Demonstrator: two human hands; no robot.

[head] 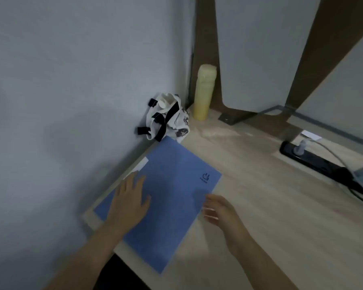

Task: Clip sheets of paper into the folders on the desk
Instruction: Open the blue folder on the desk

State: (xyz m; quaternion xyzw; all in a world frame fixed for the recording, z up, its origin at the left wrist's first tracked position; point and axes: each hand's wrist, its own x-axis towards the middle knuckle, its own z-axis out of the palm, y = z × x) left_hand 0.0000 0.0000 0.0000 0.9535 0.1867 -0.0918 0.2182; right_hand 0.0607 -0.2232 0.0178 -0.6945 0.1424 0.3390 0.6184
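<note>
Closed blue folder (172, 197) flat on desk (281, 216)

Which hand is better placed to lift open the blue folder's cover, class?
Probably the right hand: its fingers sit at the right edge of the blue folder, while the left hand lies flat on the cover, holding it down.

Two hands are in view. The left hand (130, 197) lies flat on the one blue folder (176, 185), and the right hand (216, 208) is at that folder's right edge. One white slip (142, 164) shows just past the left fingertips; it may be a sheet's corner, but the blur hides which. Farther beyond the left hand stand one white pouch with black straps (168, 118) and one yellow bottle (203, 93). Well off past the right hand lies one black power strip (323, 164) carrying two plugs (300, 148).
</note>
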